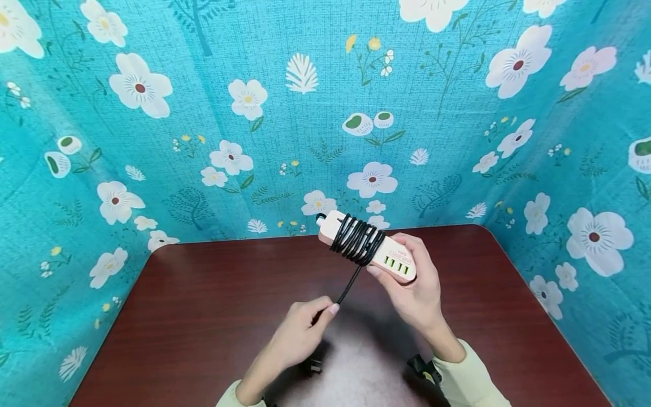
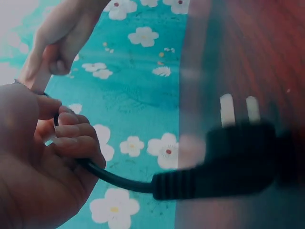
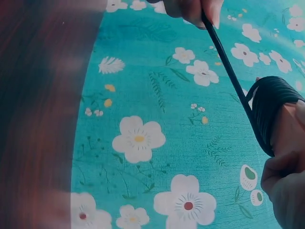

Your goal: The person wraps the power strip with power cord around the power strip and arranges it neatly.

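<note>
My right hand (image 1: 419,285) grips one end of a pinkish-white power strip (image 1: 399,249) with several green-lined USB ports, held tilted above the table. Several turns of black cord (image 1: 357,239) wrap round its middle. From the coil a straight length of cord (image 3: 228,67) runs down to my left hand (image 1: 302,330), which pinches it between thumb and fingers. In the left wrist view the cord's tail passes under the curled fingers (image 2: 78,136) and ends in a black plug (image 2: 238,162) with pale flat prongs, hanging below the left hand.
A dark reddish-brown table (image 1: 213,294) lies under both hands, with a bright glare patch near the front. Behind it and at both sides hangs a turquoise flowered cloth (image 1: 305,141). A black wrist device (image 1: 424,368) sits by the right sleeve.
</note>
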A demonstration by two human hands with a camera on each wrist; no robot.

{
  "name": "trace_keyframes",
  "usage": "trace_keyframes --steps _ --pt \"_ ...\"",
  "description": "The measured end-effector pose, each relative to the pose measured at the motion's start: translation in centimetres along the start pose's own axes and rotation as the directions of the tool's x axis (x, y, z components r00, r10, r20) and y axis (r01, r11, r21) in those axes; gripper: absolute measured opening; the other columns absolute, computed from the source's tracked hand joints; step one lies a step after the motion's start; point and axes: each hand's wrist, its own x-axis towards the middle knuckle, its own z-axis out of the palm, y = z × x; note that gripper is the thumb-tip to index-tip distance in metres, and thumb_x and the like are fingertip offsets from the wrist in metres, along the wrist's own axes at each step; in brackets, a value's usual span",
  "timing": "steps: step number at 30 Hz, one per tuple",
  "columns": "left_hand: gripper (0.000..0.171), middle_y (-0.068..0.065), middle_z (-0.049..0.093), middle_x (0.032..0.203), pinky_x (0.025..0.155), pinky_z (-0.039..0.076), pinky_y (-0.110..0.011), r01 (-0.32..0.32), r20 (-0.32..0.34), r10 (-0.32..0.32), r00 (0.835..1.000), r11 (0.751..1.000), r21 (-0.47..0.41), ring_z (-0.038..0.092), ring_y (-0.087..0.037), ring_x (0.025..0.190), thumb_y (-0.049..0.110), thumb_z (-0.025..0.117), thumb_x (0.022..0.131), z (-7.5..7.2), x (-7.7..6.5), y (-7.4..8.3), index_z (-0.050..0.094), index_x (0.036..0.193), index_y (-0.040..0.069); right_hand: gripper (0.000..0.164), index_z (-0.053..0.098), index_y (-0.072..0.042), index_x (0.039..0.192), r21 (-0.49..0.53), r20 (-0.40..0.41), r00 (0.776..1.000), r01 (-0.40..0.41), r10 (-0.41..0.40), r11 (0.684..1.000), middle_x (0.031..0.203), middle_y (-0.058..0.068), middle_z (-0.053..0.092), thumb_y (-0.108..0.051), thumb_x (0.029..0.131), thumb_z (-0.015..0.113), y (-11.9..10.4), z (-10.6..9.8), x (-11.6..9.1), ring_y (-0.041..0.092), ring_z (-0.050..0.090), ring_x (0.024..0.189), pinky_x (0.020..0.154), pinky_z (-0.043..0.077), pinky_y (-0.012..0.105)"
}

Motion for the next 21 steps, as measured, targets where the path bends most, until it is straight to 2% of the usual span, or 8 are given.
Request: trace_keyframes --steps 3,6,9,11,13,17,19,21 --pt "0.038 0.013 0.026 0.059 0.048 0.023 -0.016 -0.042 0.032 0.042 0.999 0.999 -0.009 0.023 0.004 0.051 0.042 0.044 0.104 0.5 -0.2 0.6 0.042 0.071 0.022 0.066 0.053 0.015 0.12 -0.003 -0.016 1.0 -0.012 0.012 1.0 0.112 0.027 0.058 0.019 0.061 0.081 0.1 -0.1 0.0 0.015 0.055 0.096 0.079 0.045 0.016" --pt "0.039 0.012 0.026 0.058 0.047 0.022 -0.016 -0.05 0.044 0.051 0.998 0.999 -0.018 0.022 0.004 0.05 0.042 0.044 0.104 0.7 -0.3 1.3 0.041 0.07 0.022 0.067 0.053 0.016 0.12 -0.018 -0.018 1.0 -0.003 0.003 1.0 0.112 0.028 0.058 0.019 0.06 0.081 0.1 -0.1 0.1 0.015 0.055 0.096 0.079 0.045 0.015" --pt "0.039 0.013 0.026 0.058 0.047 0.023 -0.014 -0.078 0.032 0.079 0.996 0.997 -0.012 0.022 0.005 0.05 0.04 0.045 0.104 0.8 -0.4 2.0 0.041 0.07 0.021 0.067 0.053 0.017 0.119 -0.038 -0.02 0.999 0.028 -0.028 0.999 0.112 0.029 0.058 0.019 0.058 0.082 0.2 0.0 0.1 0.016 0.054 0.097 0.081 0.044 0.016" --pt "0.039 0.013 0.028 0.057 0.046 0.023 -0.012 -0.127 0.014 0.127 0.992 0.992 -0.004 0.022 0.007 0.05 0.037 0.046 0.104 0.7 -0.5 2.6 0.041 0.069 0.021 0.067 0.053 0.018 0.117 -0.047 -0.02 0.997 0.069 -0.07 0.997 0.11 0.029 0.057 0.018 0.057 0.083 0.4 0.0 0.1 0.018 0.054 0.098 0.082 0.043 0.016" --pt "0.039 0.012 0.03 0.056 0.046 0.023 -0.01 -0.214 -0.018 0.214 0.977 0.977 0.022 0.022 0.009 0.051 0.031 0.048 0.104 0.6 -0.5 3.1 0.04 0.068 0.02 0.066 0.054 0.018 0.116 -0.059 -0.017 0.992 0.125 -0.126 0.99 0.109 0.03 0.057 0.016 0.057 0.084 0.8 0.0 0.1 0.02 0.054 0.099 0.085 0.042 0.017" --pt "0.037 0.011 0.033 0.054 0.046 0.021 -0.006 -0.367 -0.082 0.374 0.924 0.925 0.094 0.022 0.012 0.053 0.02 0.052 0.102 0.0 -0.5 4.1 0.04 0.067 0.02 0.062 0.055 0.016 0.116 -0.081 0.004 0.974 0.226 -0.227 0.971 0.109 0.028 0.058 0.001 0.065 0.087 2.4 0.0 0.0 0.023 0.055 0.102 0.089 0.042 0.017" --pt "0.036 0.011 0.033 0.054 0.046 0.02 -0.005 -0.405 -0.091 0.416 0.905 0.907 0.118 0.021 0.012 0.054 0.018 0.053 0.101 -0.4 -0.5 4.3 0.041 0.068 0.02 0.06 0.056 0.015 0.117 -0.091 0.02 0.967 0.256 -0.256 0.962 0.11 0.027 0.058 -0.008 0.07 0.087 3.3 -0.1 -0.1 0.024 0.055 0.103 0.089 0.043 0.016" --pt "0.034 0.011 0.032 0.054 0.047 0.02 -0.005 -0.425 -0.096 0.439 0.893 0.895 0.138 0.021 0.011 0.054 0.017 0.054 0.1 -0.7 -0.5 4.5 0.042 0.068 0.02 0.061 0.056 0.014 0.118 -0.097 0.033 0.962 0.272 -0.27 0.958 0.111 0.026 0.058 -0.014 0.074 0.086 3.9 -0.2 -0.2 0.025 0.054 0.104 0.09 0.043 0.016"
